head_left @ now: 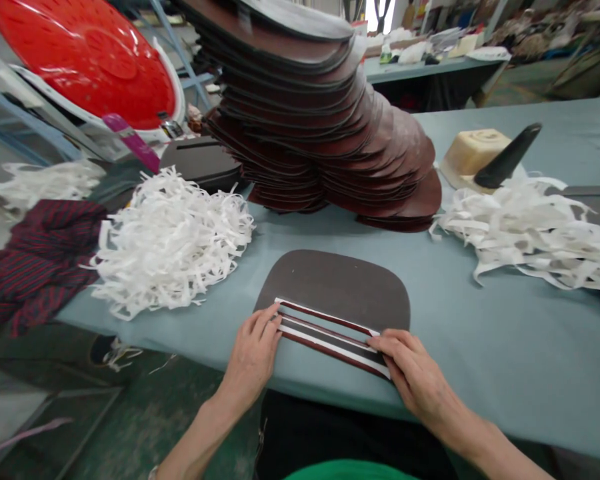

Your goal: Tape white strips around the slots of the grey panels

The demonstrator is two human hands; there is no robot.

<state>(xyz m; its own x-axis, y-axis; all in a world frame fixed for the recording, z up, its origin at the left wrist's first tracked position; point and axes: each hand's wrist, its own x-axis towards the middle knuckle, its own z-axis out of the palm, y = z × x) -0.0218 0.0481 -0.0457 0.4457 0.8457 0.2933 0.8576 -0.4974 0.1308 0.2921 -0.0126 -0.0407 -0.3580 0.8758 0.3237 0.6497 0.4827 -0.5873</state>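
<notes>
A dark brown leather panel (335, 283) with rounded corners lies flat on the blue-grey table (145, 340). Several white tape strips (327, 337) run across its near half, alternating with reddish-brown bands. My left hand (253, 353) presses the left ends of the strips, fingers together. My right hand (415, 373) lies over their right ends and the panel's near edge. The parts under my fingers are hidden.
A tall leaning stack of brown leather panels (320, 113) stands beyond the work. White paper offcut piles (170, 247) lie on both sides. A plaid cloth (37, 267) hangs at the table's left edge. A cream block (473, 157) and black cone (507, 157) stand right.
</notes>
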